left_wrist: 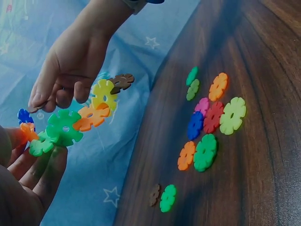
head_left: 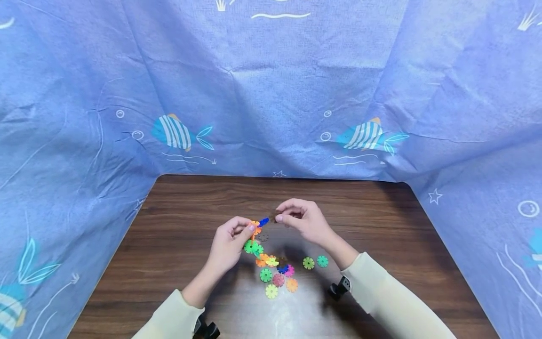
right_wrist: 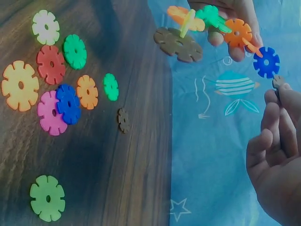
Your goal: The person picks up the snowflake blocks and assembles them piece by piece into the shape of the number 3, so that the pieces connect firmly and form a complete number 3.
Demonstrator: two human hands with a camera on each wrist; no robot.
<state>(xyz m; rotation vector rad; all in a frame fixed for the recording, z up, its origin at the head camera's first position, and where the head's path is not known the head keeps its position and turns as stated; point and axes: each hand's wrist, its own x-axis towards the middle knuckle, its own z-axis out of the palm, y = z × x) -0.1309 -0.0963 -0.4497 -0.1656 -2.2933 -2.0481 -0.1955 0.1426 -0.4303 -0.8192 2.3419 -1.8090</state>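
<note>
My left hand [head_left: 225, 242] grips a chain of slotted plastic flower discs by an orange disc [head_left: 255, 227]. The chain runs through green discs [left_wrist: 64, 128], an orange disc [left_wrist: 89, 117] and a yellow disc [left_wrist: 103, 95] to a brown disc [right_wrist: 164, 42] at its free end. At the other end a blue disc [right_wrist: 273, 66] stands out toward my right hand [head_left: 306, 221]. Thumb and fingers of that hand pinch another brown disc [right_wrist: 277, 81], mostly covered by the fingertips. Its edge is right at the blue disc's rim.
Loose discs lie on the dark wooden table [head_left: 178, 202] below the hands, among them a red disc [right_wrist: 51, 66], a pink disc [right_wrist: 49, 115] and a yellow-green disc [head_left: 271, 291]. Two green discs [head_left: 308, 263] sit farther right. A blue fish-print curtain [head_left: 271, 103] surrounds the table.
</note>
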